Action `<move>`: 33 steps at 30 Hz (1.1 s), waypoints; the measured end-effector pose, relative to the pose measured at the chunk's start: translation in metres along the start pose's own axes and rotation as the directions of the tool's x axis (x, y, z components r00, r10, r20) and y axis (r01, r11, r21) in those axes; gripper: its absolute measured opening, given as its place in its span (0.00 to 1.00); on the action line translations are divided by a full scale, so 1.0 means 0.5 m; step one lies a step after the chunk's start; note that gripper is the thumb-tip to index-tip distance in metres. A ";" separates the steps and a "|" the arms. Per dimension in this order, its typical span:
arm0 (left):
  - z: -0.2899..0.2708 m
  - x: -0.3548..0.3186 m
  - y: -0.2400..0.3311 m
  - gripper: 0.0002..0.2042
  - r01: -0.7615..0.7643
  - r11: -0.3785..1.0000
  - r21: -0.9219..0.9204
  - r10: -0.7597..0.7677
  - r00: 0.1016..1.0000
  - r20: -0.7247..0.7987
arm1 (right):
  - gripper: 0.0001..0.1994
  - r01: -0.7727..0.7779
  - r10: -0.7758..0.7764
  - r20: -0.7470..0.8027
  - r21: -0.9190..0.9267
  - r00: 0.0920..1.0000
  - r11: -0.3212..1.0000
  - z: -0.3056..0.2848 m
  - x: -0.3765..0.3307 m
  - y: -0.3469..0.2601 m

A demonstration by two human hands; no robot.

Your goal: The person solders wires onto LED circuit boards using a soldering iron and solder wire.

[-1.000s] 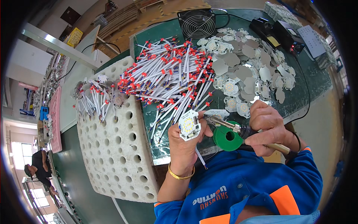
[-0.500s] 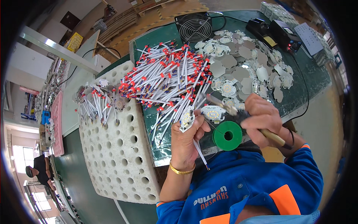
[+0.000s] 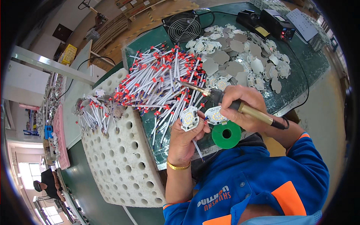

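Green bench mat (image 3: 300,71): LED board (image 3: 189,119) now pinched in left hand (image 3: 185,137); soldering iron (image 3: 240,107), gripped by right hand (image 3: 243,107), lifted clear—joint presumably finished.

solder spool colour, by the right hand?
Green, with a dark centre hole; the solder spool shows only in the head view, just below the right hand.
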State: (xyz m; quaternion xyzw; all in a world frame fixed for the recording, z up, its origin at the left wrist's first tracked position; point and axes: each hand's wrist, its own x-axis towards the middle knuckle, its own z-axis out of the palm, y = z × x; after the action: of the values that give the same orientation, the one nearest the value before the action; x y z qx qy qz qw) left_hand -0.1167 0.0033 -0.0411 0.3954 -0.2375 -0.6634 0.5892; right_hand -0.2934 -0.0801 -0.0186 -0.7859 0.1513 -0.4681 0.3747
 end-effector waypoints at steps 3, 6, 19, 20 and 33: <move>-0.011 0.006 -0.005 0.11 -0.048 0.999 -0.005 0.048 0.997 0.066 | 0.07 -0.157 0.153 0.041 0.111 0.987 0.981 0.000 -0.001 -0.001; -0.013 0.012 -0.016 0.09 -0.086 0.995 -0.043 0.089 0.994 0.070 | 0.08 -0.229 0.232 0.006 0.196 0.973 0.953 0.018 -0.009 0.008; -0.039 0.050 -0.040 0.21 0.004 0.949 -0.316 0.050 0.986 0.162 | 0.11 -0.007 -0.016 -0.053 -0.414 0.998 0.910 -0.016 -0.026 0.055; -0.038 0.050 -0.030 0.21 -0.041 0.942 -0.332 0.097 0.983 0.156 | 0.12 0.059 -0.078 -0.008 -0.591 0.997 0.804 -0.037 -0.033 0.065; -0.040 0.071 -0.022 0.11 -0.306 0.542 0.783 0.441 0.897 0.045 | 0.16 -0.003 0.096 0.059 -0.841 0.994 0.541 -0.092 -0.055 0.092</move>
State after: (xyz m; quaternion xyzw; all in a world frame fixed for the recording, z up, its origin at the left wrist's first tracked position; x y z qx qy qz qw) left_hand -0.1071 -0.0260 -0.0700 0.5998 -0.5298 -0.3215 0.5060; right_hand -0.3414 -0.1156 -0.0564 -0.8866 0.3602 -0.2890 -0.0267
